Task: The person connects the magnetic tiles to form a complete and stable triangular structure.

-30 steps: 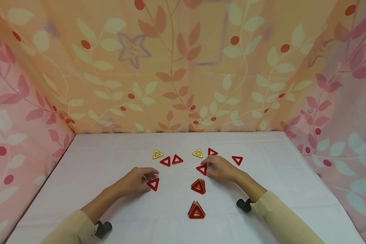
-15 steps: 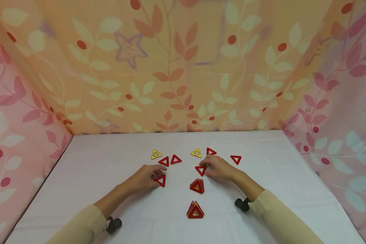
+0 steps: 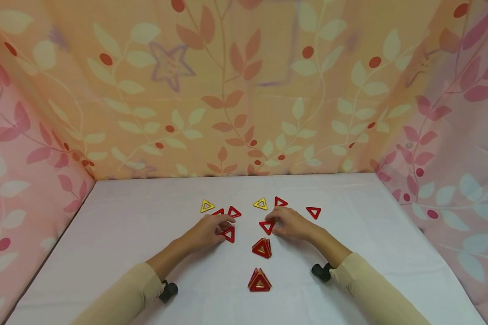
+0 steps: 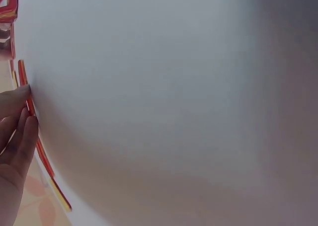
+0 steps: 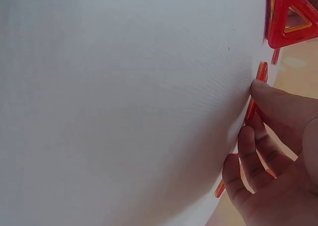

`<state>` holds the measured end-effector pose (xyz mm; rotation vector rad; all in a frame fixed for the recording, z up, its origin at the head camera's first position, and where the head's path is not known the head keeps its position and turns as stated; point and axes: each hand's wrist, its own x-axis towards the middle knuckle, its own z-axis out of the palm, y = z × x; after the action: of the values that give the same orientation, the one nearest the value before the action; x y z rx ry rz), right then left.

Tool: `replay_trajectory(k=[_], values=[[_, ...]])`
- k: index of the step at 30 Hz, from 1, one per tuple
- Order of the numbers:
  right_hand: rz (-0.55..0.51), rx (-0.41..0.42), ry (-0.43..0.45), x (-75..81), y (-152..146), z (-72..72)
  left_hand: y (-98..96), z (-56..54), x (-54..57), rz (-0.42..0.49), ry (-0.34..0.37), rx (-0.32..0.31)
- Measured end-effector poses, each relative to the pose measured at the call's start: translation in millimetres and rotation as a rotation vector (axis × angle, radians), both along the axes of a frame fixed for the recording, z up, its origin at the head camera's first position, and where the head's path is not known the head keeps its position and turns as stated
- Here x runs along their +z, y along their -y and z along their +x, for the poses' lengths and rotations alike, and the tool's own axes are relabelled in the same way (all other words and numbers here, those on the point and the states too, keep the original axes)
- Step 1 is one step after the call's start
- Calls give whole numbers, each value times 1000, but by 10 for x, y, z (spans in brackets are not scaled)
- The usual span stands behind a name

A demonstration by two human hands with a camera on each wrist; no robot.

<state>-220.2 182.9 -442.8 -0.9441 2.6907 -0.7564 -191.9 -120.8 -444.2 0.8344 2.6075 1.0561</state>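
In the head view, my left hand [image 3: 212,232] pinches a red triangular magnetic tile [image 3: 233,235] low over the white table. The left wrist view shows that tile [image 4: 44,159] nearly edge-on between thumb and fingers. My right hand [image 3: 293,224] holds another red triangular tile [image 3: 267,222] by its right side, close to the tabletop; the right wrist view has this tile [image 5: 263,71] at the thumb tip. Just nearer than the right hand's tile stands a small red pyramid [image 3: 261,254] built of such tiles, and a second pyramid [image 3: 259,289] stands nearer the camera.
Loose tiles lie farther back: a yellow triangle [image 3: 204,209] and a red triangle [image 3: 232,215] on the left, a yellow triangle [image 3: 260,207] and a red triangle [image 3: 280,204] behind the right hand. Another red triangle [image 3: 313,208] lies farther right. Patterned curtains [image 3: 244,113] enclose the table [image 3: 146,203].
My left hand has moved right and slightly away from the camera with its red tile, now partly covering a loose red tile. The right hand stays in place with its tile.
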Motion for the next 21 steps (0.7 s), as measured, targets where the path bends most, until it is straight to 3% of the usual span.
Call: replay_trajectory(k=[14, 21], values=[[-13, -57, 62, 13, 64, -6, -285, -108, -11, -4, 34, 49], [-7, -45, 36, 38, 88, 14, -385, -134, 20, 4, 38, 40]])
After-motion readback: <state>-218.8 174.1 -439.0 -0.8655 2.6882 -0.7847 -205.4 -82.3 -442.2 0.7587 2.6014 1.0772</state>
